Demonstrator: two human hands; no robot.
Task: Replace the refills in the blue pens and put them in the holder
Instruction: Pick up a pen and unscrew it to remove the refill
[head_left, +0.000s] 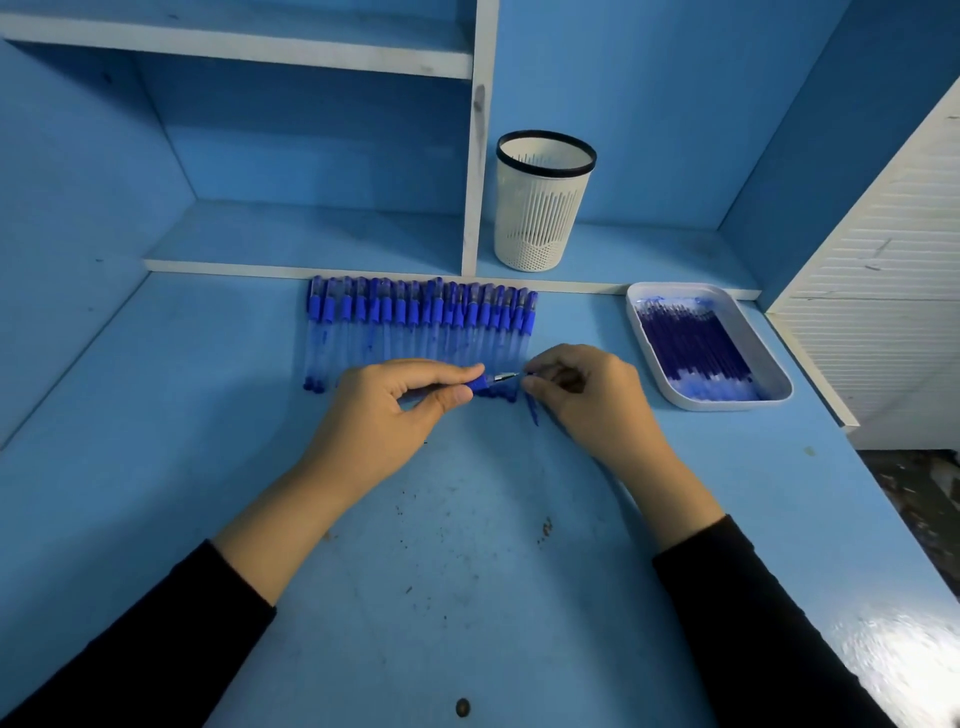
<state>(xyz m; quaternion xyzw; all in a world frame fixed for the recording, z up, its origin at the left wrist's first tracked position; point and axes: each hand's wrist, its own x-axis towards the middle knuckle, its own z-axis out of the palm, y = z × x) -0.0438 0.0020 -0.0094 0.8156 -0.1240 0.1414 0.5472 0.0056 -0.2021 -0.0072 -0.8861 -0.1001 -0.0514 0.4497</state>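
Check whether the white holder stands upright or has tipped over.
Upright: the holder stands on its base on the shelf, black rim facing up. No pens show above its rim.

Pen barrel hidden in left hand; right hand pinch unclear, perhaps refill.

Hands low, mid-frame, near each other. The left grip is palm down, thumb and forefinger pinching a pen at its blue end, other fingers curled under. The right grip is knuckles up, fingers curled, fingertips pinching the pen's tip end. Forearms bare, angling inward from the lower corners; black sleeves cover the rest.
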